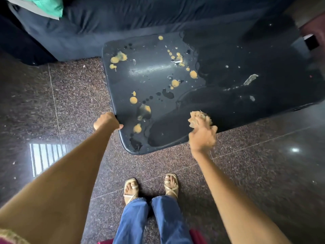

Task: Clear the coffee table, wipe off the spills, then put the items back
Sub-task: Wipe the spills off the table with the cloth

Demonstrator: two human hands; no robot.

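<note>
A person in blue jeans and sandals is standing on the polished stone floor [70, 106] at the near corner of the dark coffee-table surface [228, 55], wiping it down. The left hand [107, 121] is gripping the surface's near-left edge, fingers curled over the rim to steady it. The right hand [202, 136], blurred in motion, is clamped on a crumpled tan cloth [199, 117] pressed near the front edge. Yellow-orange spills [137, 128] are dotting the left half, with dark wet patches among them; pale scraps [250, 79] are lying toward the right.

The risk, as it looks from here: a sweep toward the near edge is likely to push liquid onto the floor by the sandals, and a loaded cloth may smear rather than lift. The surface's long axis is running from near-left to far-right, its far side lying close beside the dark-covered sofa [123, 18].
</note>
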